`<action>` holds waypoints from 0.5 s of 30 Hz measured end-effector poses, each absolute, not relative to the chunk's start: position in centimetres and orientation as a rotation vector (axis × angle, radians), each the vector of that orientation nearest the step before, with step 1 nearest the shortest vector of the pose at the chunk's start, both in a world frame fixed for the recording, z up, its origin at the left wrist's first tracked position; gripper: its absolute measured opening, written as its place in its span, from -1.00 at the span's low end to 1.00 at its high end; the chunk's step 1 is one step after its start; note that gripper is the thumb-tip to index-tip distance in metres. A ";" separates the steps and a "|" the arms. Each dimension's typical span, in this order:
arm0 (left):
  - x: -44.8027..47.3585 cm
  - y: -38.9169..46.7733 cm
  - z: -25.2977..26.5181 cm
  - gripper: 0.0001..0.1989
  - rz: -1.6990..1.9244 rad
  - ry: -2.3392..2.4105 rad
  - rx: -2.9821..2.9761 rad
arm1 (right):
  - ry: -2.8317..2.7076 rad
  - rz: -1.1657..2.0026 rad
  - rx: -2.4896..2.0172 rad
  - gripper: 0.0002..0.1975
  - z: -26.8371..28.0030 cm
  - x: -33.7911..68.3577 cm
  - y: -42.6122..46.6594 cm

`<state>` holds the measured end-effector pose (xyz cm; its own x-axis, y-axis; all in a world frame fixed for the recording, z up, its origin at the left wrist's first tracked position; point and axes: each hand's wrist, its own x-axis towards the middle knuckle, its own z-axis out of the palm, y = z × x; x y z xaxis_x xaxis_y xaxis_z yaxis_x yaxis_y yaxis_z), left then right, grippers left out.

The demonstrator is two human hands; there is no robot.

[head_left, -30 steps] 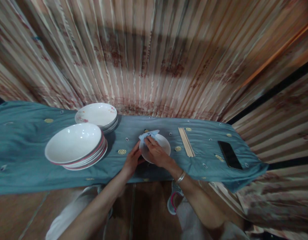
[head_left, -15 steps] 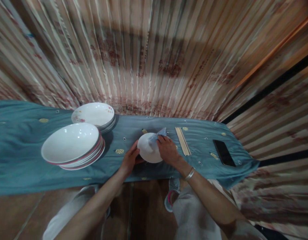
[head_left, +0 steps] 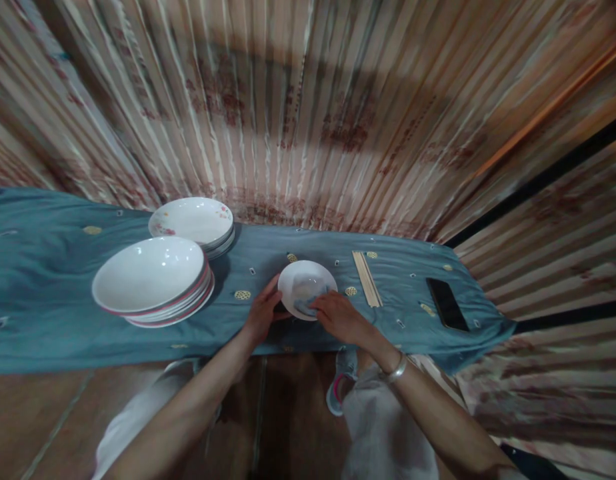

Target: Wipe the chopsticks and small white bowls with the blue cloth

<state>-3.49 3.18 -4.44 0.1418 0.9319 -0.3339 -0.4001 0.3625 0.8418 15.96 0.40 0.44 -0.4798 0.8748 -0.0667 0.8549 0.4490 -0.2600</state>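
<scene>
A small white bowl (head_left: pixel 294 275) is held near the middle of the table, its hollow facing up toward me. My left hand (head_left: pixel 263 311) grips it at the left rim, with the fingertips partly hidden behind it. Inside the bowl, against the near right part, lies a pale blue-grey cloth (head_left: pixel 305 307). My right hand (head_left: pixel 340 319) pinches this cloth and presses it on the bowl's inner surface; a silver bangle circles that wrist.
Left of my hands stand a stack of large white bowls (head_left: pixel 151 275) and, behind it, a stack of flower-patterned plates (head_left: pixel 193 221). To the right lie several wooden chopsticks (head_left: pixel 367 279) and a black phone (head_left: pixel 447 304) on the teal tablecloth (head_left: pixel 48 293). A pleated curtain (head_left: pixel 298 127) hangs behind.
My right hand has brought the cloth from the bowl's far right side down into its near part. The bowl's hollow now shows clearly, while my left hand keeps its hold.
</scene>
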 end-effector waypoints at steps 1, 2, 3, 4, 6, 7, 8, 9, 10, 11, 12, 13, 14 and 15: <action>-3.5 3.2 -4.4 -0.40 1.068 0.988 0.669 | -2.559 0.439 -1.541 -0.69 0.3 15.8 0.2; -3.5 3.1 -4.4 -0.41 1.065 0.981 0.670 | -2.513 0.476 -1.518 -0.67 0.1 15.5 0.0; -3.5 3.1 -4.4 -0.41 1.062 0.975 0.669 | -2.473 0.513 -1.492 -0.66 -0.1 15.2 -0.1; -3.5 3.1 -4.4 -0.40 1.060 0.969 0.665 | -2.443 0.550 -1.462 -0.64 -0.2 14.9 -0.2; -3.5 3.1 -4.3 -0.41 1.058 0.964 0.657 | -2.400 0.608 -1.410 -0.62 -0.4 14.2 -0.1; -3.5 3.1 -4.2 -0.42 1.057 0.967 0.651 | -2.381 0.624 -1.394 -0.61 -0.4 13.8 -0.1; -3.5 3.1 -4.2 -0.44 1.057 0.970 0.644 | -2.362 0.633 -1.377 -0.61 -0.5 13.4 0.0; -3.5 3.1 -4.1 -0.45 1.057 0.968 0.634 | -2.344 0.638 -1.360 -0.60 -0.6 13.0 0.1; -3.5 3.1 -4.1 -0.47 1.060 0.961 0.624 | -2.326 0.640 -1.341 -0.60 -0.7 12.7 0.3; -3.5 3.1 -4.1 -0.49 1.067 0.954 0.614 | -2.308 0.639 -1.320 -0.60 -0.8 12.4 0.4; -3.5 3.1 -4.0 -0.51 1.074 0.946 0.608 | -2.292 0.638 -1.296 -0.60 -0.9 12.1 0.6; -3.5 3.1 -4.0 -0.52 1.083 0.940 0.606 | -2.280 0.635 -1.272 -0.59 -1.1 11.9 0.8; -3.5 3.1 -4.0 -0.54 1.088 0.939 0.607 | -2.270 0.632 -1.251 -0.58 -1.3 11.7 1.1; -3.4 3.1 -3.9 -0.56 1.090 0.942 0.611 | -2.264 0.627 -1.231 -0.57 -1.4 11.6 1.3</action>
<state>-3.43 3.10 -3.94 0.1575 0.9302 -0.3317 -0.4627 0.3662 0.8073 11.55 1.35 -1.45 -0.4770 0.8572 0.1943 0.6348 0.4889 -0.5983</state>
